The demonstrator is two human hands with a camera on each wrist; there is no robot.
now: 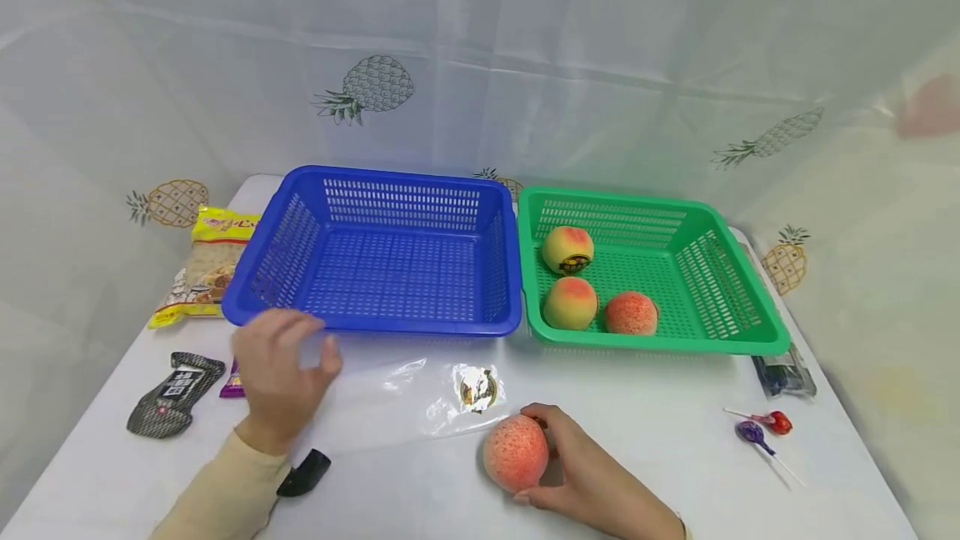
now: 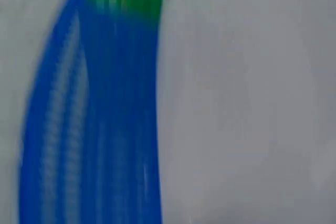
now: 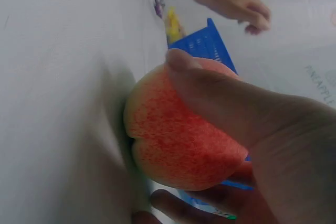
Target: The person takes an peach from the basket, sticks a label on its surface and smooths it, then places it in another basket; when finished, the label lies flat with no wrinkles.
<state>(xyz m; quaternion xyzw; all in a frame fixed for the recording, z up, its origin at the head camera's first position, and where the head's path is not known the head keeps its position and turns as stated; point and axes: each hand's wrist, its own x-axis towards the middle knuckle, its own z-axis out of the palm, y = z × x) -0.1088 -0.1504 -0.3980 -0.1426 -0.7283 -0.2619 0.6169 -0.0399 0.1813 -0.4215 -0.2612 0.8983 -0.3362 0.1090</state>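
Observation:
My right hand [image 1: 581,477] grips a peach [image 1: 516,453] low over the front of the table, thumb on the near side. Up close in the right wrist view, the same peach [image 3: 181,129] shows red, speckled skin and a crease. Raised by the front left corner of the blue basket [image 1: 420,327], my left hand [image 1: 281,377] is blurred, its fingers loosely bent around nothing visible. A clear plastic bag [image 1: 408,407] with a gold-and-black label lies flat between the hands. Three more peaches, including a speckled one [image 1: 632,313], sit in the green basket [image 1: 652,343].
A yellow snack bag [image 1: 206,273], a black netted packet [image 1: 176,394] and a purple wrapper [image 1: 233,382] lie at the left. At the right are a dark packet [image 1: 783,373], a red lollipop [image 1: 778,422] and a purple lollipop [image 1: 752,433]. A pineapple-print curtain [image 1: 465,15] hangs behind.

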